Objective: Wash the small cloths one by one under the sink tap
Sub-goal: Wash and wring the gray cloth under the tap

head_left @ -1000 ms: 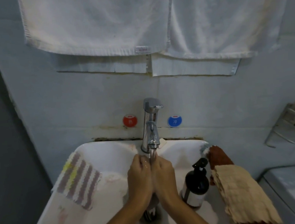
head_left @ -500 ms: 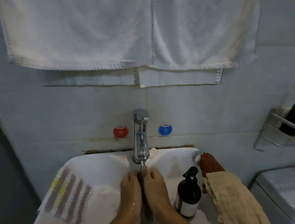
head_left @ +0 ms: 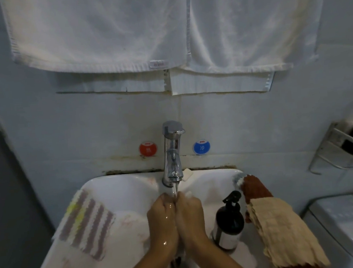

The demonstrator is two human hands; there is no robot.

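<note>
Water runs from the chrome tap (head_left: 173, 155) onto both my hands over the white sink (head_left: 119, 179). My left hand (head_left: 162, 222) and my right hand (head_left: 190, 218) are pressed together with curled fingers, wet, gripping a small white cloth (head_left: 188, 193). Only a bit of it shows at my right knuckles. A purple, white and yellow striped cloth (head_left: 86, 225) hangs over the sink's left rim. On the right rim lies a beige cloth (head_left: 282, 231) on top of a brown cloth (head_left: 255, 189).
A dark pump bottle (head_left: 229, 221) stands just right of my right hand. Two white towels (head_left: 98, 29) hang on the wall above the tap. A wire rack (head_left: 343, 147) sits at the right wall, with a white appliance (head_left: 350, 225) below it. A pale pinkish cloth (head_left: 132, 223) lies in the basin.
My hands stay together under the running water, shifting slightly as they rub. The view has dropped a little and moved, so the tap sits lower in the frame.
</note>
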